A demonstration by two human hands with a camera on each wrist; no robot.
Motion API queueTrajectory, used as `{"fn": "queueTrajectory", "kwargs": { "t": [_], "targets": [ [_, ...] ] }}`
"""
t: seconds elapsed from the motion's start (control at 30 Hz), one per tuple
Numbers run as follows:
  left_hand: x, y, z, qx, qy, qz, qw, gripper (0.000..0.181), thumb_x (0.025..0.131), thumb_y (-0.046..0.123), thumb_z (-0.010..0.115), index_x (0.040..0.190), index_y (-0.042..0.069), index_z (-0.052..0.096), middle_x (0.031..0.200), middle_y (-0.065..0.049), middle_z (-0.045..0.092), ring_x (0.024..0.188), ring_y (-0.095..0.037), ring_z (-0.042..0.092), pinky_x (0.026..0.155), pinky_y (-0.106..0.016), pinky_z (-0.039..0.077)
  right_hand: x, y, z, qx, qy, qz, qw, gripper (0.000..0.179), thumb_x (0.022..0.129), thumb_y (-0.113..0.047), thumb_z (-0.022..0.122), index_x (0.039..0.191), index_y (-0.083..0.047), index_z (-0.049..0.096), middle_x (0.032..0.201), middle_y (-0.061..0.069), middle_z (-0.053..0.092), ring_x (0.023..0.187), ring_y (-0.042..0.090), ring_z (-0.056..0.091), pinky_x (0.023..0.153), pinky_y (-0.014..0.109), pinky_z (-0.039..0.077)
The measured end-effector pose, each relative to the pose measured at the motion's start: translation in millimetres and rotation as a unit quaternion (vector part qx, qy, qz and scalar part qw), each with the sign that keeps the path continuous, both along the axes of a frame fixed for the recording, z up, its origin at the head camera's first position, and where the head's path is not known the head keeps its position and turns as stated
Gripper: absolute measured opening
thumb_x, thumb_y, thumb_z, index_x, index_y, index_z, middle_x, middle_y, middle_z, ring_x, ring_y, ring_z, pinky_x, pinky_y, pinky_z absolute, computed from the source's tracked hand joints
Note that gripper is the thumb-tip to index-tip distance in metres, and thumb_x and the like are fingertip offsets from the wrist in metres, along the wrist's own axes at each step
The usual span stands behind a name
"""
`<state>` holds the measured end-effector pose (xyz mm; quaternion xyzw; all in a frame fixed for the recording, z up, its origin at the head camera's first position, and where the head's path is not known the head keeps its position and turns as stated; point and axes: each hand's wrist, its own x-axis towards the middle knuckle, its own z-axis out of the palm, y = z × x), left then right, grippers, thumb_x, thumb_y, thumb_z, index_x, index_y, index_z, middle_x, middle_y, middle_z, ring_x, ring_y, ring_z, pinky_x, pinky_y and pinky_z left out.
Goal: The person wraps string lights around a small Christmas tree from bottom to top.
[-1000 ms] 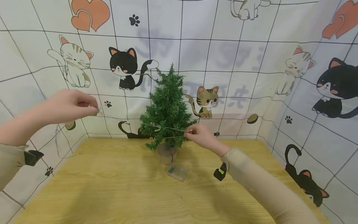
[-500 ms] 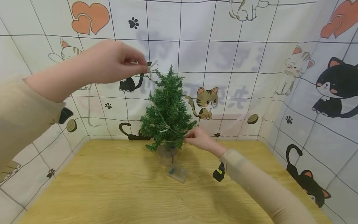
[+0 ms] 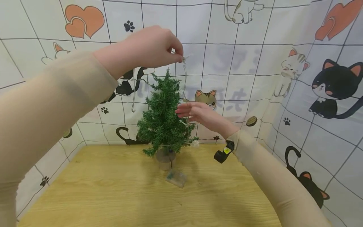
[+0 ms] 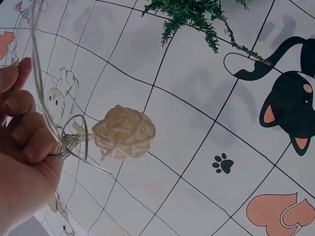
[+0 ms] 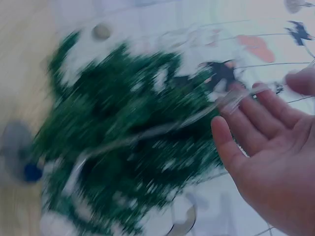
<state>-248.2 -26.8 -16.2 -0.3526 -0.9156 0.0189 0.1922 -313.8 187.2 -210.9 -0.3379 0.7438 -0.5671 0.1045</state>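
A small green artificial Christmas tree (image 3: 163, 116) stands in a pot (image 3: 164, 160) on the table. Above its top, my left hand (image 3: 147, 47) pinches the thin wire (image 3: 185, 75) of a string of lights. In the left wrist view the wire is bunched at the fingers, beside a pale woven ball (image 4: 123, 132). My right hand (image 3: 205, 116) is at the tree's right side, fingers extended and palm turned to the branches. The wire (image 4: 42, 88) hangs down from the left hand; in the blurred right wrist view a pale strand crosses the right fingers (image 5: 246, 120).
A clear flat plastic case (image 3: 176, 178) lies on the wooden table (image 3: 113, 189) before the pot. Behind is a wall sheet (image 3: 255, 63) printed with cats and grid lines. Another woven ball (image 3: 194, 143) hangs low at the tree's right.
My left hand has swung up and rightward from the far left to above the tree, drawing the wire along. My right hand has let go its pinch, risen and spread its fingers.
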Motion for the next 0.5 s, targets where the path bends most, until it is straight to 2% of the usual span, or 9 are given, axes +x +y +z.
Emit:
{"fn": "queueTrajectory", "kwargs": {
  "t": [0.1, 0.17, 0.23, 0.33, 0.4, 0.5],
  "targets": [
    [-7.7, 4.0, 3.6, 0.001, 0.004, 0.013, 0.9999, 0.031, 0.101, 0.036, 0.048, 0.115, 0.019, 0.070, 0.107, -0.001, 0.064, 0.077, -0.020, 0.051, 0.067, -0.036, 0.039, 1.8, -5.4, 16.7, -0.079, -0.053, 0.054, 0.9940, 0.043, 0.102, -0.015, 0.037, 0.138, 0.008, 0.043, 0.113, 0.014, 0.066, 0.112, 0.033, 0.059, 0.104, 0.050, 0.036],
    [-11.4, 4.4, 6.9, 0.002, 0.010, 0.023, 0.9997, 0.032, 0.102, 0.036, 0.047, 0.117, 0.019, 0.070, 0.112, -0.001, 0.064, 0.080, -0.020, 0.052, 0.070, -0.037, 0.039, 1.1, -6.6, 22.8, -0.091, -0.060, 0.048, 0.9929, 0.035, 0.103, -0.013, 0.042, 0.126, 0.010, 0.052, 0.096, 0.012, 0.069, 0.098, 0.031, 0.065, 0.103, 0.047, 0.039],
    [-14.0, 2.7, 11.1, 0.004, 0.017, 0.034, 0.9993, 0.034, 0.102, 0.037, 0.046, 0.118, 0.018, 0.069, 0.115, -0.001, 0.063, 0.083, -0.020, 0.052, 0.072, -0.037, 0.040, -2.3, -4.9, 25.3, -0.092, -0.054, 0.010, 0.9943, 0.024, 0.101, -0.010, 0.048, 0.113, 0.008, 0.060, 0.085, 0.010, 0.069, 0.087, 0.026, 0.066, 0.101, 0.045, 0.042],
    [-16.9, -2.9, 18.1, 0.008, 0.029, 0.050, 0.9983, 0.035, 0.102, 0.037, 0.046, 0.118, 0.017, 0.069, 0.111, -0.002, 0.062, 0.083, -0.021, 0.050, 0.070, -0.038, 0.039, -10.9, 0.8, 25.3, -0.059, -0.015, -0.080, 0.9950, 0.017, 0.099, -0.012, 0.055, 0.100, 0.001, 0.067, 0.086, 0.008, 0.068, 0.086, 0.021, 0.065, 0.098, 0.043, 0.043],
    [-18.7, -7.7, 21.9, 0.012, 0.034, 0.056, 0.9977, 0.035, 0.101, 0.036, 0.046, 0.117, 0.014, 0.069, 0.104, -0.005, 0.061, 0.081, -0.022, 0.049, 0.069, -0.038, 0.037, -18.1, 6.8, 23.2, -0.038, 0.011, -0.135, 0.9901, 0.019, 0.099, -0.016, 0.057, 0.102, -0.001, 0.069, 0.093, 0.009, 0.069, 0.093, 0.023, 0.063, 0.097, 0.043, 0.043],
    [-21.0, -13.8, 25.2, 0.019, 0.035, 0.056, 0.9976, 0.031, 0.100, 0.029, 0.048, 0.112, 0.012, 0.070, 0.090, -0.007, 0.057, 0.075, -0.023, 0.046, 0.066, -0.038, 0.035, -27.6, 16.2, 18.6, -0.007, 0.046, -0.192, 0.9802, 0.025, 0.099, -0.021, 0.058, 0.107, 0.001, 0.068, 0.105, 0.009, 0.067, 0.104, 0.028, 0.057, 0.094, 0.042, 0.043]
  ]
}}
